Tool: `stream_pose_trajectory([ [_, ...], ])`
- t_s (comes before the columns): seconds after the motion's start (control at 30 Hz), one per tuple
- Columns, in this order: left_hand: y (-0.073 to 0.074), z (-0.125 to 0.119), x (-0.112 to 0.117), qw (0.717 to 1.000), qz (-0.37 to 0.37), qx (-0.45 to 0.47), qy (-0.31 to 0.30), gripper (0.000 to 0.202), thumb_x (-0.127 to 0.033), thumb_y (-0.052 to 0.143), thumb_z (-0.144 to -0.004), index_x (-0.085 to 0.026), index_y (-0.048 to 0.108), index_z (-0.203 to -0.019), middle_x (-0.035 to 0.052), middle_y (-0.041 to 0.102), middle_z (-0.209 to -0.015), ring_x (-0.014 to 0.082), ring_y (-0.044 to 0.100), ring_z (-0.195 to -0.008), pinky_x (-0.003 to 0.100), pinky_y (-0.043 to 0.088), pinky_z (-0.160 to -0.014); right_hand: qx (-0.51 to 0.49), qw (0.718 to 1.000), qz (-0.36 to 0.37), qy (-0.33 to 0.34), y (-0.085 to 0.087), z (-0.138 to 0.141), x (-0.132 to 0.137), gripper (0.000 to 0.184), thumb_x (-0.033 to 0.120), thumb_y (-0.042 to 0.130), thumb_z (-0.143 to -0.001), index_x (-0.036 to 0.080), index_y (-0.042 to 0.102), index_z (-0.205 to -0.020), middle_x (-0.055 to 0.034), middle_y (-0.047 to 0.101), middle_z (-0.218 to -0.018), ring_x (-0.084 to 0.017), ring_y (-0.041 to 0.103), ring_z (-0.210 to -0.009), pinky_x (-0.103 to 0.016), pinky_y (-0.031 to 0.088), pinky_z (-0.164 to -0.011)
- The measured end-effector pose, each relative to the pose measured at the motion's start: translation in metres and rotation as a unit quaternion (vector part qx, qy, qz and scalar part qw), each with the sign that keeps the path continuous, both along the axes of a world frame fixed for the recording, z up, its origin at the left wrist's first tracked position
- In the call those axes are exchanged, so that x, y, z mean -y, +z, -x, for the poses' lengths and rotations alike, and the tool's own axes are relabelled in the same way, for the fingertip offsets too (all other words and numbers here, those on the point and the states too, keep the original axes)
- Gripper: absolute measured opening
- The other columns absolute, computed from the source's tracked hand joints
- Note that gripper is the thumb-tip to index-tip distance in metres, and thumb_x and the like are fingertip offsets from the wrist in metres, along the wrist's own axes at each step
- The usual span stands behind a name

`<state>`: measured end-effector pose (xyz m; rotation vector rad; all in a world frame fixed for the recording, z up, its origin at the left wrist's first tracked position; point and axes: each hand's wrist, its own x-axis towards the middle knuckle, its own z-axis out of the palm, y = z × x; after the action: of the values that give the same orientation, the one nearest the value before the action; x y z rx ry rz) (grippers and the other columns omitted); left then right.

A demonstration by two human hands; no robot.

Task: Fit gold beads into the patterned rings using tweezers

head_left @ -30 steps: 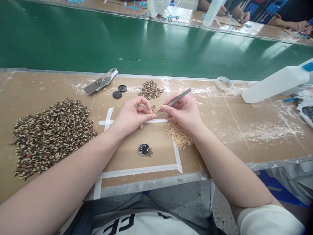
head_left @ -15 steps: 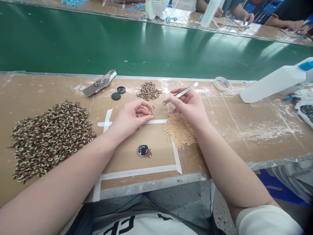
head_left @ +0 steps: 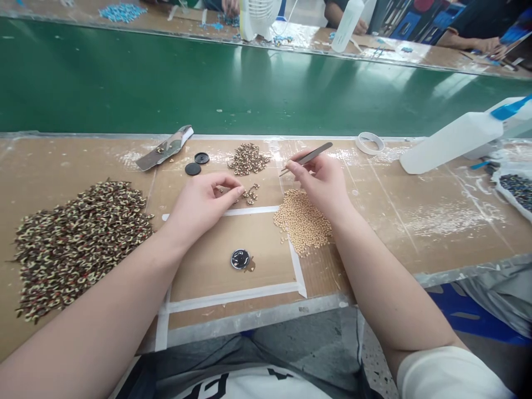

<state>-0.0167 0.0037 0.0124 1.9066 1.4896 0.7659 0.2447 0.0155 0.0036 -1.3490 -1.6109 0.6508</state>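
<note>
My left hand [head_left: 199, 205] hovers low over the cardboard table top, thumb and fingertips brought together; what they pinch, if anything, is hidden. Just right of its fingertips lie several small brown-and-cream pieces [head_left: 251, 194]. My right hand [head_left: 326, 183] grips a pair of metal tweezers [head_left: 319, 152], their tips pointing left and down. Below that hand spreads a heap of small tan beads [head_left: 302, 221]. A heap of small brown-and-cream pieces [head_left: 249, 159] lies beyond both hands. Nearer to me, a small round dish of dark liquid [head_left: 240, 259] sits inside a white tape outline [head_left: 236, 296].
At left is a large pile of dark and pale-green pieces [head_left: 83, 244]. Two black round caps [head_left: 193, 168] and a folded strip [head_left: 160, 155] lie behind. A tape roll [head_left: 369, 143] and a leaning white bottle [head_left: 453, 143] stand right. Co-workers' hands [head_left: 490, 45] show beyond the green belt [head_left: 166, 83].
My left hand has drawn back left, uncovering the small pieces by its fingertips. The tweezers in my right hand have turned slightly. The whole view has shifted a little.
</note>
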Motion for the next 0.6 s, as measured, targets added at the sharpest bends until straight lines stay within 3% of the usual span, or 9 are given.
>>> stream_pose_trajectory([
  [0.17, -0.007, 0.006, -0.002, 0.998, -0.020, -0.060, -0.023, 0.025, -0.047, 0.070, -0.084, -0.024, 0.080, -0.086, 0.0050, 0.071, -0.089, 0.0182, 0.059, -0.072, 0.029, 0.046, -0.066, 0.054, 0.999, -0.001, 0.000, -0.001, -0.002, -0.001, 0.028, 0.049, 0.061, -0.098, 0.022, 0.068, -0.101, -0.0042, 0.073, -0.088, -0.020, 0.065, -0.077, -0.037, 0.050, -0.072],
  [0.33, -0.013, 0.010, -0.003, 0.994, -0.013, -0.103, -0.039, 0.027, -0.050, 0.070, -0.083, -0.025, 0.081, -0.086, 0.0061, 0.069, -0.088, 0.0198, 0.057, -0.071, 0.030, 0.041, -0.062, 0.168, 0.986, 0.013, 0.013, 0.003, -0.005, 0.001, 0.020, 0.041, 0.062, -0.097, 0.022, 0.069, -0.093, -0.0048, 0.072, -0.085, -0.021, 0.063, -0.075, -0.037, 0.044, -0.069],
  [0.6, 0.000, 0.004, 0.002, 0.996, -0.045, -0.082, -0.006, 0.027, -0.048, 0.067, -0.087, -0.024, 0.079, -0.090, 0.0063, 0.070, -0.088, 0.0207, 0.058, -0.076, 0.030, 0.043, -0.066, 0.203, 0.978, 0.034, 0.031, 0.006, -0.003, 0.003, 0.017, 0.035, 0.063, -0.095, 0.021, 0.067, -0.086, -0.0047, 0.068, -0.078, -0.021, 0.059, -0.071, -0.035, 0.039, -0.065],
])
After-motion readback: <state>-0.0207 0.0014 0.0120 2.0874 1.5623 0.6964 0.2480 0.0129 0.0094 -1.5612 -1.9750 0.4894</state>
